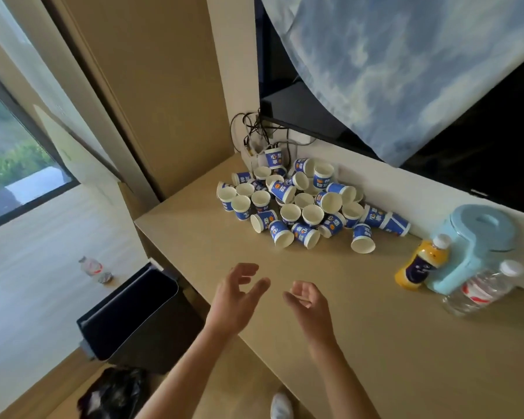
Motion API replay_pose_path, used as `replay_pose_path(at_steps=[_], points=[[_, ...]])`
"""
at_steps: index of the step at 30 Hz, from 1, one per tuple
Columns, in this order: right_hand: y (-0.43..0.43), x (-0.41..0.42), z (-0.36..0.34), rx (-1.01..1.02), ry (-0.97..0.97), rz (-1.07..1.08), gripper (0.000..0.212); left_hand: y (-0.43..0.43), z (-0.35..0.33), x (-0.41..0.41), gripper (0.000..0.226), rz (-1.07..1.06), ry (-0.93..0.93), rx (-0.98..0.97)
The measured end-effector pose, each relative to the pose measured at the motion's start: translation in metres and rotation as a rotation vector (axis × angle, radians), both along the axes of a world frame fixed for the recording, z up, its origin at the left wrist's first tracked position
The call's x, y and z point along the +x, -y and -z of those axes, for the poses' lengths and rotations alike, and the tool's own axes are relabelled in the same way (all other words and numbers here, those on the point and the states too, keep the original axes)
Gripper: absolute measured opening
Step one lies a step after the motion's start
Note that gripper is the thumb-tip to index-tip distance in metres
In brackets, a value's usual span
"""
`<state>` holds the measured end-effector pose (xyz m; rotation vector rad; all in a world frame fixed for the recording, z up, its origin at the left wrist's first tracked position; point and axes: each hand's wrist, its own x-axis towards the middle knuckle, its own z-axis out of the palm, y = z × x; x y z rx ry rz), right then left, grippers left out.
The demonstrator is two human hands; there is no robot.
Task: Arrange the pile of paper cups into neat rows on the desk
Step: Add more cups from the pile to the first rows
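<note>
A jumbled pile of blue-and-white paper cups lies at the far left corner of the beige desk, against the white wall. Some cups stand upright, others lie on their sides; one cup has rolled a little out to the right. My left hand and my right hand hover side by side over the desk's near edge, well short of the pile. Both are empty, fingers spread and loosely curled, palms facing each other.
At the right stand an orange drink bottle, a light blue jug and a clear water bottle. Cables hang behind the pile under a cloth-draped screen. A dark bin sits on the floor left of the desk.
</note>
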<state>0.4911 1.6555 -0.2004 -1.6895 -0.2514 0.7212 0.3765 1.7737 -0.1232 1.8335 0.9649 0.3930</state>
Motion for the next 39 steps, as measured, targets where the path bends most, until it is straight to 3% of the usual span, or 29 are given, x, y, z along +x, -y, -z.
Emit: replay_pose_path(at_steps=[10, 16, 24, 30, 33, 39], points=[[-0.116, 0.032, 0.037, -0.143, -0.072, 0.212, 0.027, -0.122, 0.035, 0.055, 0.029, 0.114, -0.022, -0.136], [-0.194, 0.064, 0.058, -0.348, -0.079, 0.509, 0.041, -0.198, 0.055, 0.074, 0.03, 0.257, -0.082, -0.184], [-0.252, 0.099, 0.101, -0.552, -0.051, 0.653, 0.052, -0.262, 0.076, 0.077, 0.032, 0.347, -0.13, -0.165], [-0.26, 0.102, 0.101, -0.606, -0.062, 0.755, 0.029, -0.28, 0.082, 0.085, 0.03, 0.42, -0.144, -0.149], [-0.25, 0.082, 0.085, -0.58, 0.017, 0.702, 0.019, -0.281, 0.083, 0.094, 0.041, 0.494, -0.138, -0.059], [-0.224, 0.045, 0.032, -0.498, 0.124, 0.357, 0.011, -0.271, 0.084, 0.116, 0.08, 0.819, -0.136, 0.295]])
